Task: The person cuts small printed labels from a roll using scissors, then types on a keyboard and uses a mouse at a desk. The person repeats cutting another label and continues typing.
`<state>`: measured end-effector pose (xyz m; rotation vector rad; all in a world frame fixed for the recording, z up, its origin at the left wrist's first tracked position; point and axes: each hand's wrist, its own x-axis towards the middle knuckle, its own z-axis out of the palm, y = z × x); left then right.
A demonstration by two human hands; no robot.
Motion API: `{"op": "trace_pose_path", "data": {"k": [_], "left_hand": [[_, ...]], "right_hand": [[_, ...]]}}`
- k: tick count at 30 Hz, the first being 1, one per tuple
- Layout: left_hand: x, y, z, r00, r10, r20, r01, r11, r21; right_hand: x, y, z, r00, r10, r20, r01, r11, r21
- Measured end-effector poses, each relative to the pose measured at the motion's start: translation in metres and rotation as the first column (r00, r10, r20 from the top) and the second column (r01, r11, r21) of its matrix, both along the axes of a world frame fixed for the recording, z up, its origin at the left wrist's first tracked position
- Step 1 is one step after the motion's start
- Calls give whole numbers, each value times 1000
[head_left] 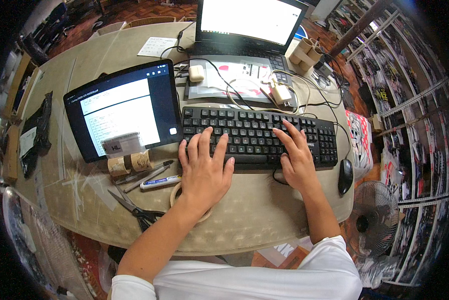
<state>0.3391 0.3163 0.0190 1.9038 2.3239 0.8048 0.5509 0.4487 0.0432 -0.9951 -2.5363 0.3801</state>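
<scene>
My left hand [206, 170] lies with spread fingers over the left part of a black computer keyboard [243, 159]. My right hand [296, 161] rests on its right part, index and middle fingers reaching up over the keys, thumb near the lower edge. Neither hand holds anything. To the left, a tablet [127, 108] showing a document leans on cardboard tubes [141, 161]. Behind the keyboard stands a laptop [247, 22] with a bright screen, and plastic packets [239, 75] cover part of its keys. A computer mouse [345, 176] sits right of the keyboard.
Scissors [134, 210], a marker [160, 182] and a tape roll [205, 215] lie near my left forearm. A charger [281, 93] with tangled cables is behind the keyboard. Right of the table are a fan [363, 224] and shelves packed with bagged items [393, 101].
</scene>
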Motion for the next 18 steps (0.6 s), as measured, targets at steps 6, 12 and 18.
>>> {"op": "trace_pose_path", "data": {"k": [6,12,18], "left_hand": [[0,0,0,1000,-2,-4,2,1000,0],[-1,0,0,1000,-1,-12,1,1000,-8],[1,1,0,999,14,-36,-14,1000,-8]], "right_hand": [[1,0,-1,1000,-3,27,3,1000,6],[0,0,-2,998,17,68,-23,996,89],[-1,0,-3,1000,13,-11,-13,1000,12]]}}
